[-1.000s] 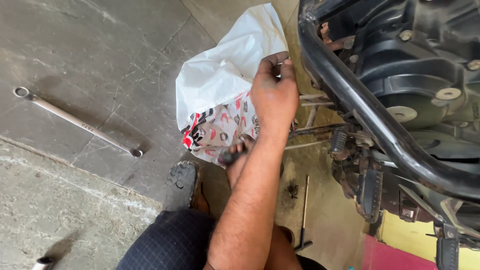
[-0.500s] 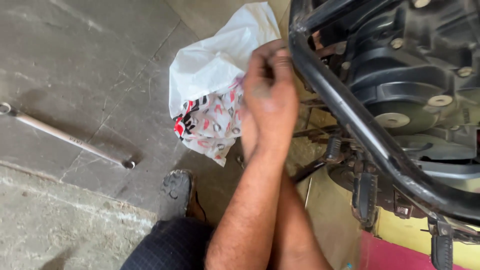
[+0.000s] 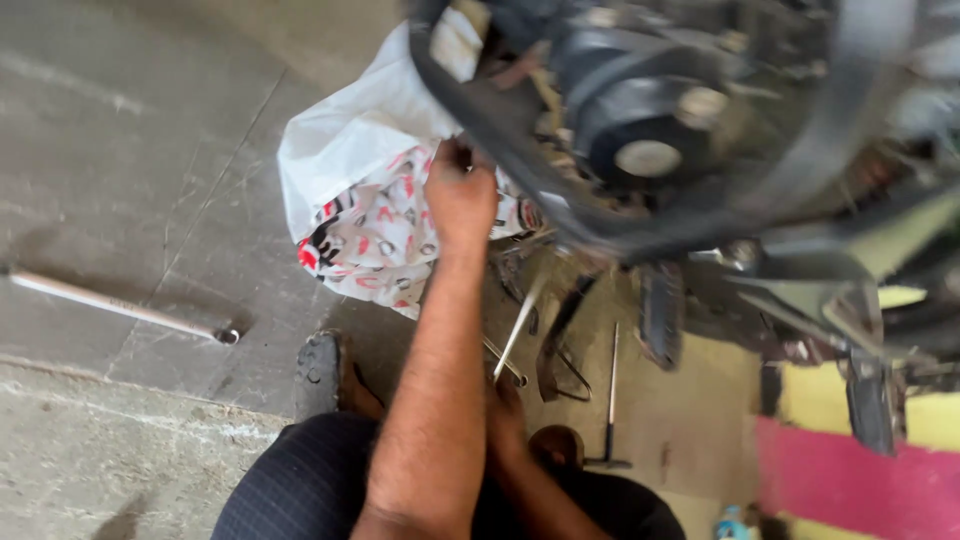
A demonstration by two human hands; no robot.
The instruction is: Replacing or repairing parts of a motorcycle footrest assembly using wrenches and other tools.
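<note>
The upper hand (image 3: 460, 195) — I cannot tell for certain whether it is the left or the right, though its forearm comes up from the left of the lap — is raised against the lower frame tube (image 3: 490, 130) of a motorcycle, fingers curled closed near the tube. Whether anything small is pinched in them cannot be made out; the picture is blurred there. The forearm runs straight down the middle of the view to the person's dark trousers (image 3: 300, 490).

The other hand (image 3: 505, 400) sits low, just behind that forearm and mostly hidden by it. It is closed around the bottom end of a long thin metal rod (image 3: 520, 320), which slants up toward the underside of the engine (image 3: 640, 120).

Just left of the raised hand lies a white plastic bag (image 3: 350, 150) on the concrete floor (image 3: 130, 120), with a red, black and white printed bag (image 3: 375, 240) touching it below. A T-handled tool (image 3: 610, 400) lies on the floor to the right of the hands, under the motorcycle. Well apart to the left lies a long ring spanner (image 3: 120, 308), its ring end toward the person. A dark shoe (image 3: 320, 370) rests on the floor beside the knee. At the lower right there is a pink and yellow surface (image 3: 850, 490) — I cannot tell what it is.
</note>
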